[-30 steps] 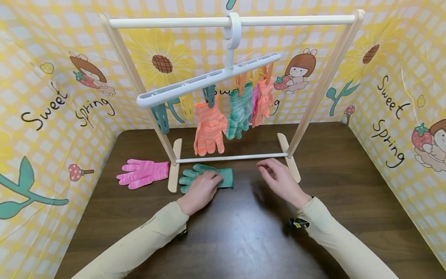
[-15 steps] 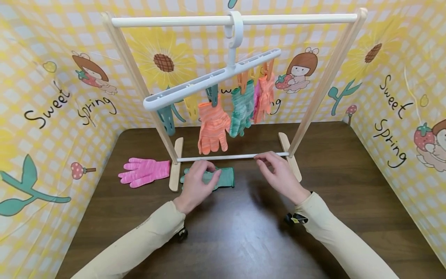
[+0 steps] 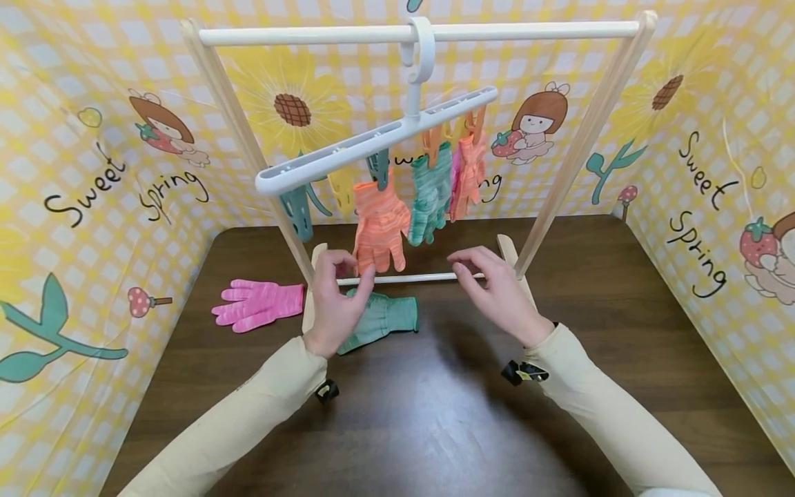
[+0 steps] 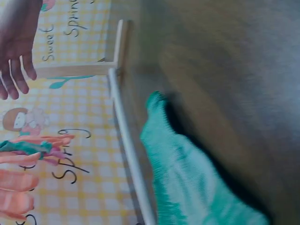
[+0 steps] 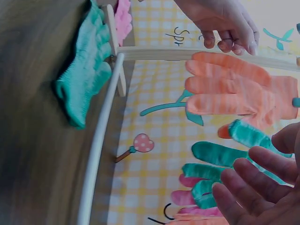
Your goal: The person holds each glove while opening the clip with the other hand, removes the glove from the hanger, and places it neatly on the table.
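A green knit glove lies on the dark table, its finger end partly covered by my left hand. That hand is raised above it, fingers and thumb bent with a gap between them and nothing held. Just beyond its fingertips hangs an orange glove, clipped by a teal clothespin to a white hanger. My right hand hovers over the rack's lower bar, fingers loosely bent and holding nothing. In the right wrist view that right hand is near the hanging green glove.
On the left a pink glove lies flat beside the wooden rack's left foot. Farther along the hanger hang a green glove, a pink one mostly hidden, and another orange glove. A teal pin and yellow pin hold nothing.
My left hand has risen off the green glove and moved up and left towards the hanging orange glove, its fingers spreading from the thumb. My right hand has risen slightly.
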Demonstrator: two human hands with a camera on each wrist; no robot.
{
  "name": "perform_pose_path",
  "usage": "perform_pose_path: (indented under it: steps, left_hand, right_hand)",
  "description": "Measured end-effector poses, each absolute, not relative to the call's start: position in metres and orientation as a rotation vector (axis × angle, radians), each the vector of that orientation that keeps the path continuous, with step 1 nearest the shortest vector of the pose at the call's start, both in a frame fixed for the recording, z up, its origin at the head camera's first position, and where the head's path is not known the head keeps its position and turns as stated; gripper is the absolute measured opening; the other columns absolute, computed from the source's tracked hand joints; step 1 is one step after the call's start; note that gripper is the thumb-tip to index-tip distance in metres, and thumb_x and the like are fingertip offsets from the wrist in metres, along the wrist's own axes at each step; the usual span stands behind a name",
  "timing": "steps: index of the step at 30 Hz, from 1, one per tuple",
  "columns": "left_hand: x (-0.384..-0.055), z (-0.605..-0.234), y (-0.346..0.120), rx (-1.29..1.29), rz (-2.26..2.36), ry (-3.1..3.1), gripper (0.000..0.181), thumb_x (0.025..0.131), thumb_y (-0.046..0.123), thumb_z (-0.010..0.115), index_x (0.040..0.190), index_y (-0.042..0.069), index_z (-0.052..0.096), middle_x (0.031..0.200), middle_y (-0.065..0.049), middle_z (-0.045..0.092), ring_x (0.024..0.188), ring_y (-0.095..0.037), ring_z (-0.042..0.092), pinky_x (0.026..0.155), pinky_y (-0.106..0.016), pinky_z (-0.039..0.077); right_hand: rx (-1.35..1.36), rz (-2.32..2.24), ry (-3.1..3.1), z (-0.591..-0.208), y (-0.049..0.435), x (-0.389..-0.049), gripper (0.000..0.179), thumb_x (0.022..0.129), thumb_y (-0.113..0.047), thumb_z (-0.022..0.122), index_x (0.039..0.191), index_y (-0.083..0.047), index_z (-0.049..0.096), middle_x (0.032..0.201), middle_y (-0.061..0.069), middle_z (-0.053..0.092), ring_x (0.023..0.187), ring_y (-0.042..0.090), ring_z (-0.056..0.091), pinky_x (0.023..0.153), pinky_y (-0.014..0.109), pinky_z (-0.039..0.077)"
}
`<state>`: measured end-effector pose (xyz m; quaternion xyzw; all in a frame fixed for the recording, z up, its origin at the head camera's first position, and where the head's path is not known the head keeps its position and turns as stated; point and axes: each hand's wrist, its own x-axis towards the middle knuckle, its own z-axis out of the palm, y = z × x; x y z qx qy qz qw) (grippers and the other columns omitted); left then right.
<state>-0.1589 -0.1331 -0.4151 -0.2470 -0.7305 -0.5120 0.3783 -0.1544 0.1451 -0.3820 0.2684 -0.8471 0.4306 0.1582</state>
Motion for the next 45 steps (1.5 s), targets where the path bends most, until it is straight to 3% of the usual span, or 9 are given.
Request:
perform_pose_path:
  steps: [7,11,16,27,36,45]
  left_hand:
    - [-0.166,-0.396,-0.129,-0.491,-1.385,-1.902,0.037,0.094,0.011,0.072,0.118,-0.006,0.048,0.113,-0.021,0.054,0.102,-0.033,0.052,0.085,-0.039,0.038]
    - [-0.171,-0.386,-0.127,-0.437,-1.423,-1.935,0.044,0.096,0.014,0.072,0.128,-0.005,0.048,0.122,-0.02,0.056,0.115,-0.031,0.052,0.093,-0.043,0.039]
    - [-0.179,-0.375,-0.125,-0.452,-1.478,-1.944,0.051,0.097,0.015,0.074,0.136,-0.001,0.046,0.127,-0.016,0.057,0.12,-0.025,0.054,0.097,-0.046,0.042]
    - [-0.19,-0.362,-0.117,-0.513,-1.64,-1.873,0.044,0.1,0.011,0.07,0.135,-0.001,0.047,0.125,-0.011,0.067,0.113,-0.022,0.064,0.096,-0.04,0.048]
    - [-0.194,-0.359,-0.115,-0.502,-1.738,-1.906,0.036,0.102,0.01,0.067,0.131,-0.002,0.05,0.123,-0.018,0.071,0.107,-0.016,0.068,0.089,-0.028,0.054]
    - [-0.195,-0.356,-0.115,-0.525,-1.773,-1.888,0.031,0.104,0.01,0.064,0.132,-0.003,0.06,0.116,-0.019,0.073,0.095,-0.013,0.071,0.082,-0.027,0.057]
  right_hand:
    - [0.81,1.238,-2.421,-0.366,0.141,-0.162,0.02,0.104,-0.012,0.063,0.12,-0.005,0.071,0.113,0.006,0.071,0.099,0.015,0.066,0.087,0.033,0.057]
    - [0.845,1.196,-2.405,-0.356,0.137,-0.167,0.021,0.104,-0.013,0.063,0.121,-0.004,0.071,0.113,0.009,0.071,0.097,0.017,0.064,0.085,0.035,0.054]
    - [0.862,1.126,-2.369,-0.34,0.129,-0.173,0.024,0.104,-0.016,0.063,0.123,-0.004,0.071,0.112,0.007,0.073,0.097,0.017,0.067,0.084,0.039,0.054]
    - [0.942,1.284,-2.277,-0.3,0.102,-0.191,0.035,0.106,-0.013,0.061,0.137,0.003,0.061,0.133,0.016,0.067,0.118,0.024,0.067,0.098,0.044,0.055]
    - [0.935,1.338,-2.293,-0.275,0.078,-0.21,0.039,0.107,-0.017,0.06,0.14,0.003,0.059,0.139,0.015,0.064,0.128,0.02,0.062,0.106,0.027,0.049]
    - [0.895,1.626,-2.371,-0.263,0.064,-0.222,0.045,0.108,-0.019,0.057,0.149,0.001,0.052,0.147,0.015,0.059,0.133,0.02,0.059,0.109,0.03,0.047]
